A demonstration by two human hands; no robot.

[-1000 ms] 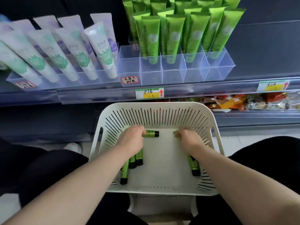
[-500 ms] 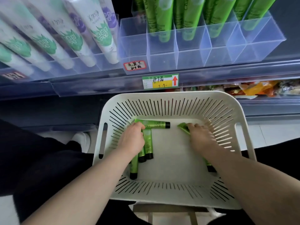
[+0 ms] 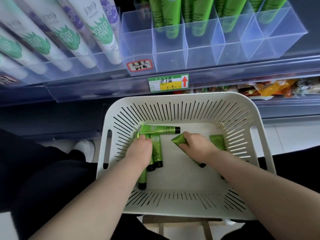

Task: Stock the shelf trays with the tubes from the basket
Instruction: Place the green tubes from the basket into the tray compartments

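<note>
A white slotted basket stands below the shelf and holds several green tubes with black caps. My left hand reaches into its left side and grips green tubes lying there. One more green tube lies crosswise along the far wall. My right hand grips a green tube near the middle; another tube lies just right of that hand. Above, the clear divided shelf tray holds upright green tubes in its rear part, and its leftmost compartment looks empty.
White tubes with green and purple prints fill the tray to the left. A price tag with a red arrow hangs on the shelf rail. Snack packets lie on the lower shelf at right. My dark-clothed legs flank the basket.
The camera has moved closer to the shelf and basket. My right hand has lifted one end of a tube toward the basket's middle. My left hand has closed on tubes at the left.
</note>
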